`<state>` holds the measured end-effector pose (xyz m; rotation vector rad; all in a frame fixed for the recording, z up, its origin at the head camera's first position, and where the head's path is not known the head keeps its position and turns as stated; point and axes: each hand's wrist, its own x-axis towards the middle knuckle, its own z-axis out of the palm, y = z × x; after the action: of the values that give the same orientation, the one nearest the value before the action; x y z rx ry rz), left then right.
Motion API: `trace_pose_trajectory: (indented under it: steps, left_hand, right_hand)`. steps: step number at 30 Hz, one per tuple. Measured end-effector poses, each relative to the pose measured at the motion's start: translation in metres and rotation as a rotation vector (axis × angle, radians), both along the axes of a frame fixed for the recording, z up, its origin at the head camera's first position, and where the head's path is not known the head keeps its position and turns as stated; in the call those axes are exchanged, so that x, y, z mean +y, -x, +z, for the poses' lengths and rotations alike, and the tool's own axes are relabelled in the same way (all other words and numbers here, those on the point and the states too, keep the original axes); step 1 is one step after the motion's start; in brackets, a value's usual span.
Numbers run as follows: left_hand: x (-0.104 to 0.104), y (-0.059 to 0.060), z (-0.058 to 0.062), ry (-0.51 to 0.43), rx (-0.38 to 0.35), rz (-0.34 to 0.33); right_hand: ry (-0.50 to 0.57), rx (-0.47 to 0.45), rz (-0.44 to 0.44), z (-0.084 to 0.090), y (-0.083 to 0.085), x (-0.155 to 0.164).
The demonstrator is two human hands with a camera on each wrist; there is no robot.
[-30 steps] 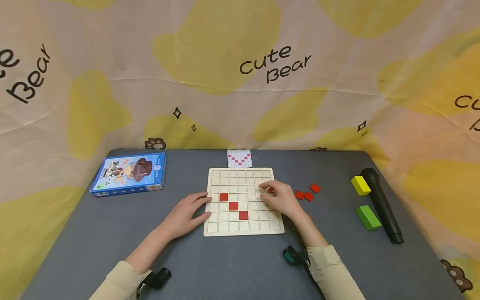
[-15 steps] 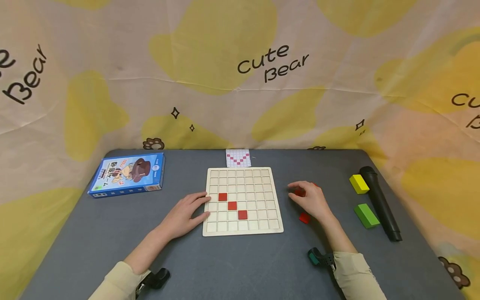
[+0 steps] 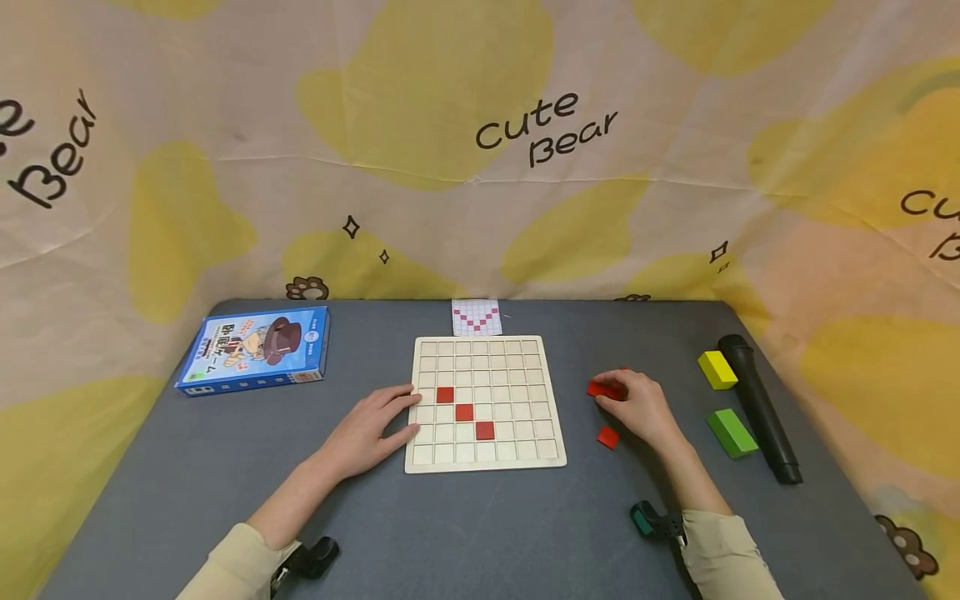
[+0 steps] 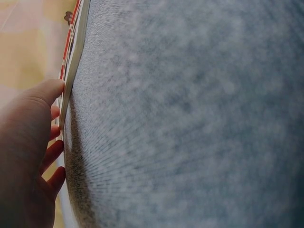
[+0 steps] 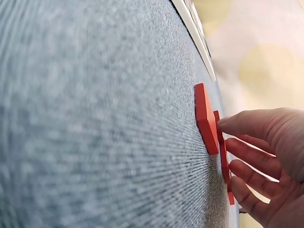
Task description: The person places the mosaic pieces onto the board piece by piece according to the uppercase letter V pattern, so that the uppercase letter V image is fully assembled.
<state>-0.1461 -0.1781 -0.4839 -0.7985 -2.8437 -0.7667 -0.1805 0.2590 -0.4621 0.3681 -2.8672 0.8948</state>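
Right of the wooden grid board [image 3: 485, 404], my right hand [image 3: 637, 406] has left the squares and now curls onto the loose red tiles [image 3: 604, 388]; probably pinching one. Left hand [image 3: 369, 429] stays flat, bracing the board's edge.

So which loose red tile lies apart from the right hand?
The lone red tile on the table nearer the person; the others sit at the right hand's fingertips.
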Motion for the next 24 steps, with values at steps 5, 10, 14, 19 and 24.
trace_pose_trajectory:
  steps: [5,10,14,19,24]
  left_hand:
    - [0.0,0.0,0.0,-0.001,0.0,0.002]
    - [0.0,0.0,0.0,-0.003,0.005,0.004]
    - [0.0,-0.001,0.0,-0.006,0.004,0.002]
    - [0.0,0.0,0.0,-0.005,0.003,-0.003]
    - [-0.001,0.0,0.0,-0.003,0.012,-0.008]
  right_hand:
    - [-0.007,-0.007,-0.005,0.0,0.001,0.001]
    - [-0.006,0.013,-0.017,-0.001,0.001,0.0]
    - [0.017,0.03,-0.014,-0.002,0.001,-0.004]
    - [0.061,0.03,-0.009,-0.003,0.004,-0.015]
    - [0.123,0.007,0.003,-0.003,0.008,-0.032]
